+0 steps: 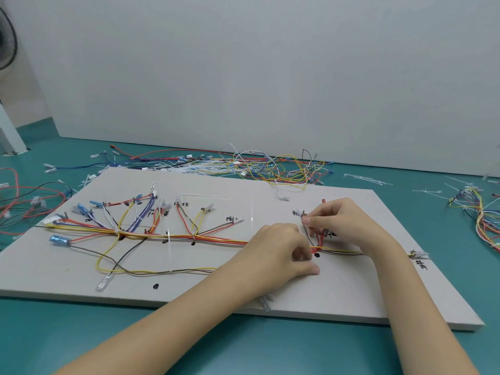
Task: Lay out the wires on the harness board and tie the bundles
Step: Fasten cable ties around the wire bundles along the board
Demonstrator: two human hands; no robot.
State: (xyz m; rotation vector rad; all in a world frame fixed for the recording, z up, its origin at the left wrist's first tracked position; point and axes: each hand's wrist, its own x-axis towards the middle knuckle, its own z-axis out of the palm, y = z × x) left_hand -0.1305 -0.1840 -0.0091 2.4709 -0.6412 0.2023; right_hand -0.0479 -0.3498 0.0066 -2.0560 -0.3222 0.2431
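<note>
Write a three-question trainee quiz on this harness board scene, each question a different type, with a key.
1. True or false: the main wire bundle runs lengthwise across the harness board.
2. Multiple choice: where do the left hand and right hand work?
A. at the blue connector on the board's left end
B. at the bundle's right part, near the red wires
C. in the loose wire pile behind the board
3. Fill in: the table under the board is ____ in colour.

Key: 1 true; 2 B; 3 teal green. The blue connector, the red wires and the loose wire pile are all in view.
</note>
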